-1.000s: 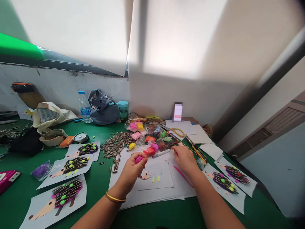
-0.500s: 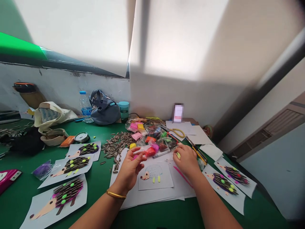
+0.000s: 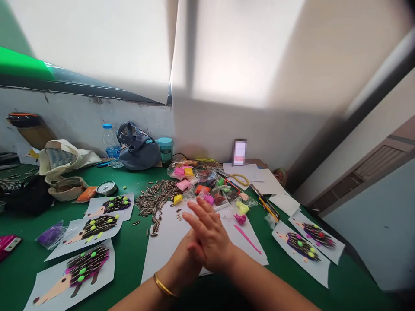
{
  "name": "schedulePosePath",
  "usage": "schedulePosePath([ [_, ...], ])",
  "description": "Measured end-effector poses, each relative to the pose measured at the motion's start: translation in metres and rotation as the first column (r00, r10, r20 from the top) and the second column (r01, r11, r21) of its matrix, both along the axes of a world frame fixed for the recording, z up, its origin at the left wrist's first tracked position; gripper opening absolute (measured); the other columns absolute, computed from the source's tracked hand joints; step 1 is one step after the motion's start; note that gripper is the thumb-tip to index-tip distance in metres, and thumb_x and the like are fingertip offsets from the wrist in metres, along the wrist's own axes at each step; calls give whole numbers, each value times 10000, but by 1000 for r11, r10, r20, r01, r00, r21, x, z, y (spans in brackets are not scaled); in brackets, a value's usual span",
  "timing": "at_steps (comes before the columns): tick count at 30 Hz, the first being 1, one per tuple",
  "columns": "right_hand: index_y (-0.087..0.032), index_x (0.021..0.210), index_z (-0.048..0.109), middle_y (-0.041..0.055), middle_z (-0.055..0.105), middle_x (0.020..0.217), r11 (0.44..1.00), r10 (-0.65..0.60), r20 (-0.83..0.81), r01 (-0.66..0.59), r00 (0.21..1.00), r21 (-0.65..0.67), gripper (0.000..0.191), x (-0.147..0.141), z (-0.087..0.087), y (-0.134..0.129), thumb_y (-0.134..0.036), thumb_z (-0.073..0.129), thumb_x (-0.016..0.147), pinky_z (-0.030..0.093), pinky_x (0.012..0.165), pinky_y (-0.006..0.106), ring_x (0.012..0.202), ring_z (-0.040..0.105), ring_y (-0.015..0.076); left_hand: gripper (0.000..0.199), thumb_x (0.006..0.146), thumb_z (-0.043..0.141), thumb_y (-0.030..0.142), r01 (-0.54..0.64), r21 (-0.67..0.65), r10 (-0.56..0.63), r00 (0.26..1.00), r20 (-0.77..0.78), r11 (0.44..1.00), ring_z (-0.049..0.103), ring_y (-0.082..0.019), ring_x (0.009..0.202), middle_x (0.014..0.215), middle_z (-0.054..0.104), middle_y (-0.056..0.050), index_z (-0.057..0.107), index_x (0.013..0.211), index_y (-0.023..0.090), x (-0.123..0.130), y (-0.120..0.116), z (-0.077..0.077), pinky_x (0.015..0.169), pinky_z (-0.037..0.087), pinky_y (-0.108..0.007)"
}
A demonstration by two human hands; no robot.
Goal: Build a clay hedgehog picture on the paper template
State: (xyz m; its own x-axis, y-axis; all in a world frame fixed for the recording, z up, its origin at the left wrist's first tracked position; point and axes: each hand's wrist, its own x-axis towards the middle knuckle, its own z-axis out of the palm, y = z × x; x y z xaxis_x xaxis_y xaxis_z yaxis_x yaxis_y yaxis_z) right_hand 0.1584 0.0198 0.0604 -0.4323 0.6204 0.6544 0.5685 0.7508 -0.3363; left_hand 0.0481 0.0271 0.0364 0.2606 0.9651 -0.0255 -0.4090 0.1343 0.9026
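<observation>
Pressing together near lower centre of frame, the two hands now meet palm to palm — ½ sec ago they were apart, R hand (image 3: 212,239) over by the yellow-green clay (image 3: 242,208), L hand (image 3: 183,257) w/ a bit of magenta at its fingers. R hand lies on top, fingers stretched out straight; L hand is mostly covered, so can't tell how its fingers sit, or if anything's between the palms. Looks like a rolling or flattening step, though that's a guess.

Yellow-green clay is now uncovered, right of centre, w/ a crumpled magenta lump (image 3: 240,219) just below it; can't tell if that's the same magenta bit. The small hedgehog drawing is now hidden behind the hands.

Materials: clay soft & matte, some in crinkly clear wrap. Magenta strip (image 3: 247,239) — thin, slightly curved — lies on the smooth white paper (image 3: 158,259). Striped seeds (image 3: 155,196), hard & pointed, heap up left of centre on the green bench (image 3: 126,250). Hedgehog picture (image 3: 86,268) at lower left: spiky seed back, smooth round green dots.
</observation>
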Motion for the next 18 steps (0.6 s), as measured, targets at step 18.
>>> schedulePosePath([
  [18, -206, 1508, 331, 77, 292, 1586, 983, 180, 151, -182, 972, 0, 679, -15, 4, -3, -567, 456, 946, 170, 1219, 467, 1482, 182, 295, 643, 735, 608, 721, -39, -29, 40, 999, 8, 999, 454, -327, 1349, 1261, 650, -29, 588, 1288, 392, 16, -1, 19, 951, 472, -442],
])
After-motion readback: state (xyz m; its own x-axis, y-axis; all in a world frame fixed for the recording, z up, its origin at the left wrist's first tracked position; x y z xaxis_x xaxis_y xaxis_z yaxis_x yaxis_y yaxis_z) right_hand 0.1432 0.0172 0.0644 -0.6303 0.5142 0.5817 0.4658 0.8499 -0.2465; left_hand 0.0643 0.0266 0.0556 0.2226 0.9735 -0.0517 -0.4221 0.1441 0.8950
